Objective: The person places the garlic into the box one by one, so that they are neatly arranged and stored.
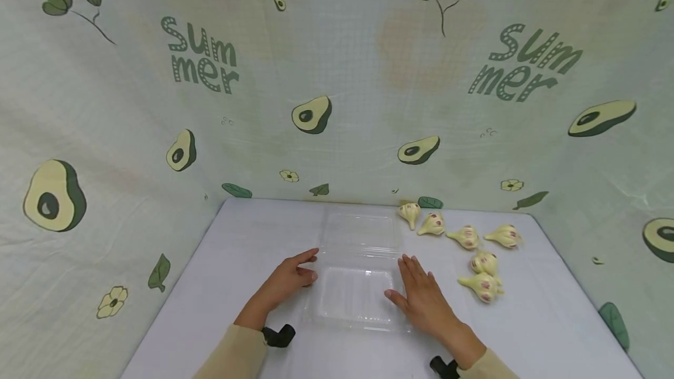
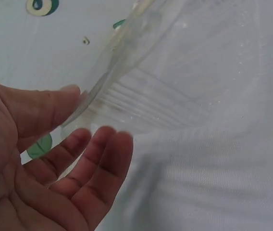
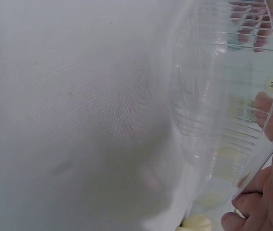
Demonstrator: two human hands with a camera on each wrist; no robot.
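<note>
A clear plastic clamshell box [image 1: 358, 294] lies opened flat on the table, its lid [image 1: 360, 233] on the far side and its ribbed base nearer. My left hand [image 1: 295, 274] is at the left edge, near the hinge. In the left wrist view the thumb [image 2: 55, 108] meets the clear rim, while the other fingers stand apart from it, loosely bent. Over the right rim lies my right hand [image 1: 423, 303], fingers extended forward and thumb spread toward the base. The right wrist view shows its fingers [image 3: 254, 209] beside the rim, partly cut off by the frame.
Several garlic bulbs [image 1: 465, 237] with purplish marks lie right of the box, from the table's back edge toward the right hand. The white table [image 1: 237, 238] is enclosed by a cloth [image 1: 342, 63] printed with avocados. Black wrist mounts [image 1: 279, 336] sit at both sleeves.
</note>
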